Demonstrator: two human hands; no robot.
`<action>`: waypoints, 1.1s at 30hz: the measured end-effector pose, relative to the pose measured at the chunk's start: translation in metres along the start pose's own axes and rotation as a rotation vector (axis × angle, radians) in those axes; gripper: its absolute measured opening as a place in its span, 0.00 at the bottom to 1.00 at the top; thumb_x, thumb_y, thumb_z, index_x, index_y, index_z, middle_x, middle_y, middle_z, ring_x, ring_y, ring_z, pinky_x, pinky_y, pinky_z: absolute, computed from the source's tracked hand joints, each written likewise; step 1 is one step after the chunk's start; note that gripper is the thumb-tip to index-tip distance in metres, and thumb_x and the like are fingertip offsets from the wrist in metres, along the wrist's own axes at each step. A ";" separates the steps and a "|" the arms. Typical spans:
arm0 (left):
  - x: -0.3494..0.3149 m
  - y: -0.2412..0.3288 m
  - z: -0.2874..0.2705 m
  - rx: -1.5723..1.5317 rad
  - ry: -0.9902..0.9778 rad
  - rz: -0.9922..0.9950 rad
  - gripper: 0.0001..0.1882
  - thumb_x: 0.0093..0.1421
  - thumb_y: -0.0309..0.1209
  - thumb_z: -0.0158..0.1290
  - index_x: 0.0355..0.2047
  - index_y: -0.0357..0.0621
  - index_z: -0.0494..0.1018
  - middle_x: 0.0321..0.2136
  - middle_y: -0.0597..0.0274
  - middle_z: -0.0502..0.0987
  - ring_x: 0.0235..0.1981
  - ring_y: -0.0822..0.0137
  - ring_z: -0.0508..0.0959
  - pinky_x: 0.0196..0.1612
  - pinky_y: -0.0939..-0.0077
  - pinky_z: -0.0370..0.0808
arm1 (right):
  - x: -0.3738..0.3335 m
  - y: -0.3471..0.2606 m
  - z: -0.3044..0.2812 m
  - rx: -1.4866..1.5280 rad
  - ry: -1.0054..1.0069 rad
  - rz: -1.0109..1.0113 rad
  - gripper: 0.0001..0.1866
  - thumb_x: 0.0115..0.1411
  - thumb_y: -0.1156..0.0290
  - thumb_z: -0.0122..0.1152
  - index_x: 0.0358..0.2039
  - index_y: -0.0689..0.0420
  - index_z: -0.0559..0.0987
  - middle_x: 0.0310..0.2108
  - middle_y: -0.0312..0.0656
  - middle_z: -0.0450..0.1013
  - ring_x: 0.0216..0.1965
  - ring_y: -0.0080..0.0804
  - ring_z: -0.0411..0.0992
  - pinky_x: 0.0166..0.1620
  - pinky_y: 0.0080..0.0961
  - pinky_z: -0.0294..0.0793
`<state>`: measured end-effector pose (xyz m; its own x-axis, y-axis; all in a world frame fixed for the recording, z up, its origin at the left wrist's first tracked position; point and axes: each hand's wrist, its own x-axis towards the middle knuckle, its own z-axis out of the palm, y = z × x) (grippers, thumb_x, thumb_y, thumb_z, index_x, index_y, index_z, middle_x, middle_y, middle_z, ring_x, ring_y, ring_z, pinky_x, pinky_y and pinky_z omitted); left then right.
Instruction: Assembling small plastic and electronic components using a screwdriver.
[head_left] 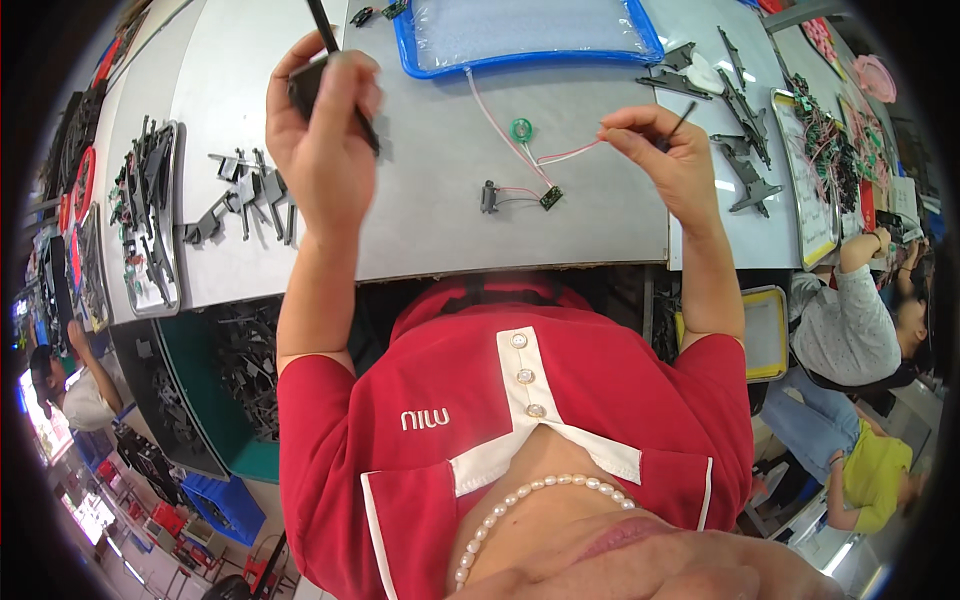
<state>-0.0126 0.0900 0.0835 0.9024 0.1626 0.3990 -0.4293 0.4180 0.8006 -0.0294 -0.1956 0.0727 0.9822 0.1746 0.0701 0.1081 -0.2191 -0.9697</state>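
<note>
Raised over the left part of the table, my left hand (325,140) is closed around a black plastic part (308,88) with a long narrow arm. Pinched in the fingertips of my right hand (665,155) is the end of thin red and white wires (570,154). A slim dark stick (684,118) also pokes up from that hand; its kind is unclear. The wires lead to a small green circuit board (551,197) on the grey table. Near them lies a round green component (521,130). A small dark part (489,197) is wired to the board.
A blue tray (530,66) lined with clear plastic stands at the far middle. Dark plastic parts (245,190) are scattered at left, and more (745,120) at right. Trays with parts (160,220) and wired boards (815,150) flank the table. Other people (850,320) sit to the right.
</note>
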 end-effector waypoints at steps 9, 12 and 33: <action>-0.029 0.064 0.086 -0.933 -1.021 -0.017 0.21 0.60 0.38 0.49 0.53 0.56 0.60 0.38 0.58 0.79 0.44 0.50 0.74 0.55 0.60 0.56 | 0.007 0.014 -0.001 -0.008 0.091 0.050 0.09 0.55 0.66 0.62 0.29 0.59 0.77 0.25 0.32 0.73 0.29 0.15 0.68 0.35 0.12 0.65; -0.029 0.062 0.086 -0.924 -1.123 0.056 0.33 0.57 0.40 0.54 0.61 0.60 0.55 0.42 0.58 0.77 0.48 0.44 0.71 0.62 0.49 0.49 | 0.003 0.017 -0.005 0.061 0.129 0.081 0.09 0.54 0.65 0.63 0.28 0.58 0.76 0.25 0.31 0.73 0.28 0.14 0.67 0.33 0.12 0.64; -0.026 -0.129 0.100 -0.234 -0.678 -0.953 0.22 0.64 0.41 0.44 0.54 0.44 0.65 0.33 0.60 0.76 0.33 0.72 0.75 0.38 0.77 0.73 | -0.016 0.022 -0.032 -0.279 0.425 -0.075 0.07 0.53 0.70 0.65 0.28 0.60 0.79 0.23 0.33 0.74 0.25 0.15 0.68 0.31 0.14 0.67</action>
<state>0.0150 -0.0571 0.0146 0.6208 -0.7774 -0.1008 0.4837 0.2786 0.8297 -0.0382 -0.2344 0.0573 0.9396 -0.1932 0.2824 0.1610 -0.4786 -0.8632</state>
